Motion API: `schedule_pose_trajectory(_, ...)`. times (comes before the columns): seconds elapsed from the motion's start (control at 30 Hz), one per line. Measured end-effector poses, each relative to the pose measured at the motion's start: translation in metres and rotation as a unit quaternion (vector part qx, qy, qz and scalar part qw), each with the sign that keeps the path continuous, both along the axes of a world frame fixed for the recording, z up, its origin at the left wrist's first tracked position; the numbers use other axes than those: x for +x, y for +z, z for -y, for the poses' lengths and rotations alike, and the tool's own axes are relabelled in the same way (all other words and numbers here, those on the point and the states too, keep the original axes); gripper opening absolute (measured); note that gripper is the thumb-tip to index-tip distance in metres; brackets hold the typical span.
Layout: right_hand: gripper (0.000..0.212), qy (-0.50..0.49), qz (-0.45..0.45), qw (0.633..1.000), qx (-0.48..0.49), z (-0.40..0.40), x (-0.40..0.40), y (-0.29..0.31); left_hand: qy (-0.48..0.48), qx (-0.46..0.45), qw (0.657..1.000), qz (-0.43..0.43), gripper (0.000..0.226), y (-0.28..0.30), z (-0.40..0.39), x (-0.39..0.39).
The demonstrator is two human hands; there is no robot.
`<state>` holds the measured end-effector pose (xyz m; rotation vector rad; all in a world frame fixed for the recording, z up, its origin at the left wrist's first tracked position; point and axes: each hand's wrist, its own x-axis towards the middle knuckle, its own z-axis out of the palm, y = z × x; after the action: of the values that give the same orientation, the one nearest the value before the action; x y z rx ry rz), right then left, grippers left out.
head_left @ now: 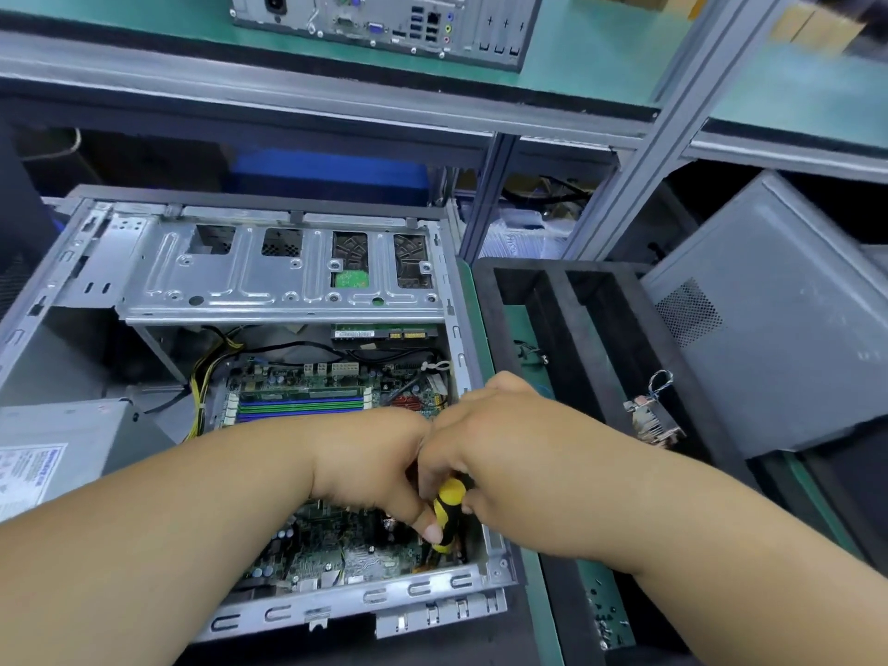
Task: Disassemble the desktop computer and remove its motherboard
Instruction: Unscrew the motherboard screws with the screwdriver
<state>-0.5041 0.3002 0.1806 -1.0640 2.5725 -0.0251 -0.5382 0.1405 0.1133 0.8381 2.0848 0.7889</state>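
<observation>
From the head camera: an opened desktop case point(269, 281) lay on its side, its green motherboard point(307, 391) bare inside with blue and green memory slots, seated just beyond and beneath the grip. The right hand point(485, 454) curled round a yellow-and-black screwdriver point(444, 514), its tip pointed down at the board's corner near the case rim. The left hand point(384, 466) pressed against the right, thumb laid on the handle. A silver drive cage point(283, 276) spanned the case farther from the grip. Both forearms covered the board's middle; the screwdriver's tip and any screw under it could not be made out. A power supply point(62, 449) sat cut off at the left edge.
</observation>
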Motion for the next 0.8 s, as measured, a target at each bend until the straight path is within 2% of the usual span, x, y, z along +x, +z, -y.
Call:
schedule_pose_trajectory(0.13, 0.018, -0.087, 0.0, 0.992, -0.093, -0.007, 0.014, 0.007, 0.01, 0.035, 0.999, 0.005, 0.022, -0.005, -0.002, 0.002)
schedule_pose_trajectory(0.23, 0.009, -0.105, -0.043, 0.992, -0.054, -0.002, 0.02, 0.006, 0.012, 0.038, 0.999, 0.013, 0.018, -0.004, -0.002, 0.004)
schedule_pose_trajectory(0.37, 0.016, -0.08, -0.062, 0.995, -0.011, 0.006, 0.02, 0.003, 0.013, 0.003, 1.0, -0.028, 0.023, 0.004, -0.003, 0.011)
schedule_pose_trajectory(0.47, 0.019, -0.061, -0.078, 0.995, -0.018, 0.008, 0.02, 0.003, 0.008, -0.041, 0.998, -0.054, 0.025, 0.015, -0.001, 0.015)
schedule_pose_trajectory(0.63, 0.015, -0.065, -0.08, 0.994, -0.043, 0.008, 0.02, 0.004, 0.037, -0.052, 0.997, -0.045, 0.025, 0.031, 0.007, 0.018)
schedule_pose_trajectory(0.8, 0.014, -0.064, -0.087, 0.994, -0.029, 0.008, 0.021, 0.001, 0.08, -0.009, 0.996, -0.043, 0.025, 0.027, 0.01, 0.029)
